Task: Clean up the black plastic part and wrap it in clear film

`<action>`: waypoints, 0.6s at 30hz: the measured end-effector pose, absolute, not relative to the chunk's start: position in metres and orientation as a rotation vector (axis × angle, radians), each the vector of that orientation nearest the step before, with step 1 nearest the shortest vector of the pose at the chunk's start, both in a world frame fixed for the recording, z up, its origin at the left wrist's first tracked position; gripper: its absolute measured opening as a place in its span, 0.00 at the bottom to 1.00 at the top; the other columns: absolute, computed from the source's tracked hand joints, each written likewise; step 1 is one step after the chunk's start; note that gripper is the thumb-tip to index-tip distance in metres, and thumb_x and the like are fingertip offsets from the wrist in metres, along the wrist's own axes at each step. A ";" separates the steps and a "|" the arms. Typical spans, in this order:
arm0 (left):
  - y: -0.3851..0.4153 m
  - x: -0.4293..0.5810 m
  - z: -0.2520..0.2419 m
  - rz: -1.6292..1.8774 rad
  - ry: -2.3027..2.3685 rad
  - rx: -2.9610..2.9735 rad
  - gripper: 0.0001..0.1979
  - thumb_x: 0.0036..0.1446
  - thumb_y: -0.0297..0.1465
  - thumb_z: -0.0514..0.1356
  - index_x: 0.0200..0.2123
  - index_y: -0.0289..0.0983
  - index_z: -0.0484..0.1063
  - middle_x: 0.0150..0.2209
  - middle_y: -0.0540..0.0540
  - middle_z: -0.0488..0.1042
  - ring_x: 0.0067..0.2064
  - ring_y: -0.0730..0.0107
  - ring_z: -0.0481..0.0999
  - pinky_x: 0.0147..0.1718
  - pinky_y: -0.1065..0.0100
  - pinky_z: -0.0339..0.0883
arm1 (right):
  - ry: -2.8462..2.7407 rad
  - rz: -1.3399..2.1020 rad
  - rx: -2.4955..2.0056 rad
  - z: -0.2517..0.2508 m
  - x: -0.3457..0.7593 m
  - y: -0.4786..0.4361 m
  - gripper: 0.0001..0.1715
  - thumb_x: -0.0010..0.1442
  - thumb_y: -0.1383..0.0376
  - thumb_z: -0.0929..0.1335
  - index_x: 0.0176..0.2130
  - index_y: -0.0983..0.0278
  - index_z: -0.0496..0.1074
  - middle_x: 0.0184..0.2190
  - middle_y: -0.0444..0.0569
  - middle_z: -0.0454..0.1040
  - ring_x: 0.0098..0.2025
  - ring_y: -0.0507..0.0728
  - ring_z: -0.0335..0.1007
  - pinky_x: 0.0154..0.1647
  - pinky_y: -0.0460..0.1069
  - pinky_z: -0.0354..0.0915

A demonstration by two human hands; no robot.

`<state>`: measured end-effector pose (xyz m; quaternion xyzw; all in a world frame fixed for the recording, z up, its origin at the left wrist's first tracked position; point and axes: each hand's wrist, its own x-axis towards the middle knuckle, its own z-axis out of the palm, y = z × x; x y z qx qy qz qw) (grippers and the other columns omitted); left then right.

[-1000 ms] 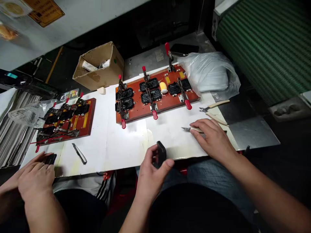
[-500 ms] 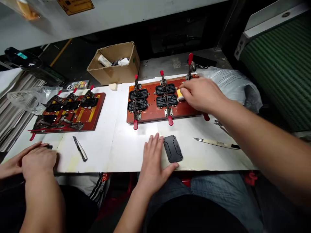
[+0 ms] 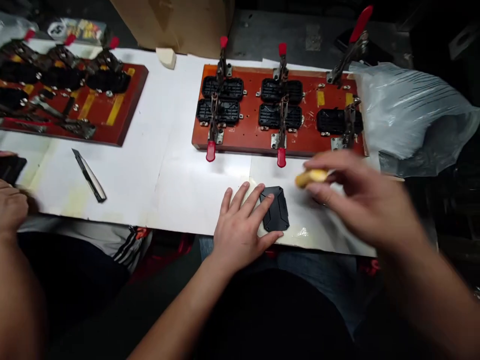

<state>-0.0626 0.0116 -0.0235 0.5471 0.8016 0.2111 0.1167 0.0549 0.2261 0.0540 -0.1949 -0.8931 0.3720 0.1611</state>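
1. My left hand (image 3: 240,227) lies flat, fingers spread, pinning the black plastic cover (image 3: 275,215) on the counter (image 3: 168,175).
2. My right hand (image 3: 360,200), blurred, pinches a yellow sponge piece (image 3: 311,177) just right of the cover; I should wipe gently and keep the cover pinned.
3. Ahead, the clamp fixture (image 3: 255,140) seats five black covers.
4. Beyond the right hand, the plastic bag (image 3: 408,120) has unclear contents.
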 end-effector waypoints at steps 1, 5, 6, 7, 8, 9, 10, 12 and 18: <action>0.012 -0.062 -0.024 0.623 2.348 1.604 0.38 0.64 0.51 0.65 0.71 0.42 0.63 0.76 0.46 0.59 0.77 0.44 0.53 0.77 0.39 0.38 | -2.570 1.139 -0.538 0.039 0.069 0.210 0.17 0.72 0.62 0.71 0.59 0.53 0.76 0.55 0.47 0.78 0.56 0.59 0.75 0.57 0.55 0.74; 0.012 -0.060 -0.026 0.605 2.366 1.618 0.39 0.64 0.52 0.64 0.72 0.43 0.63 0.76 0.46 0.58 0.77 0.43 0.53 0.76 0.39 0.39 | -2.519 1.257 -0.582 -0.012 0.091 0.173 0.22 0.74 0.65 0.66 0.64 0.54 0.71 0.60 0.50 0.75 0.62 0.61 0.72 0.64 0.60 0.71; 0.012 -0.060 -0.026 0.599 2.372 1.624 0.38 0.64 0.52 0.63 0.72 0.43 0.63 0.76 0.46 0.58 0.78 0.44 0.53 0.76 0.39 0.39 | -2.495 1.259 -0.596 -0.017 0.091 0.169 0.22 0.73 0.65 0.66 0.64 0.54 0.71 0.60 0.52 0.74 0.62 0.61 0.72 0.64 0.60 0.71; 0.012 -0.060 -0.026 0.594 2.376 1.629 0.38 0.64 0.52 0.63 0.72 0.43 0.63 0.76 0.46 0.58 0.78 0.44 0.53 0.76 0.39 0.39 | -2.480 1.245 -0.606 -0.020 0.089 0.168 0.21 0.72 0.65 0.67 0.62 0.55 0.71 0.60 0.52 0.73 0.62 0.62 0.72 0.63 0.59 0.72; 0.012 -0.060 -0.027 0.589 2.377 1.632 0.38 0.64 0.52 0.63 0.72 0.43 0.63 0.76 0.46 0.58 0.78 0.44 0.53 0.76 0.40 0.40 | -2.472 1.220 -0.620 -0.020 0.086 0.167 0.19 0.72 0.65 0.67 0.60 0.55 0.72 0.58 0.53 0.73 0.60 0.62 0.73 0.61 0.58 0.73; 0.012 -0.060 -0.026 0.586 2.376 1.634 0.38 0.64 0.52 0.63 0.71 0.43 0.63 0.76 0.46 0.58 0.77 0.44 0.53 0.76 0.40 0.40 | -2.469 1.188 -0.634 -0.019 0.084 0.167 0.17 0.71 0.64 0.68 0.59 0.56 0.73 0.56 0.53 0.73 0.58 0.62 0.74 0.59 0.58 0.74; 0.012 -0.060 -0.026 0.583 2.375 1.636 0.38 0.64 0.52 0.63 0.71 0.42 0.63 0.76 0.46 0.58 0.77 0.44 0.53 0.76 0.40 0.40 | -2.470 1.155 -0.647 -0.018 0.081 0.168 0.17 0.71 0.64 0.69 0.58 0.57 0.72 0.55 0.53 0.74 0.56 0.62 0.75 0.57 0.57 0.74; 0.012 -0.060 -0.026 0.579 2.375 1.634 0.38 0.64 0.52 0.64 0.71 0.43 0.63 0.76 0.46 0.58 0.77 0.44 0.53 0.76 0.40 0.40 | -2.468 1.077 -0.648 -0.016 0.076 0.171 0.18 0.70 0.65 0.69 0.58 0.57 0.71 0.53 0.52 0.76 0.54 0.62 0.76 0.57 0.58 0.74; 0.013 -0.059 -0.024 0.616 2.366 1.604 0.39 0.64 0.51 0.64 0.72 0.43 0.63 0.76 0.46 0.59 0.77 0.45 0.53 0.77 0.41 0.38 | -2.487 1.048 -0.553 -0.018 0.068 0.177 0.21 0.71 0.68 0.66 0.61 0.58 0.71 0.58 0.54 0.74 0.61 0.63 0.72 0.64 0.60 0.69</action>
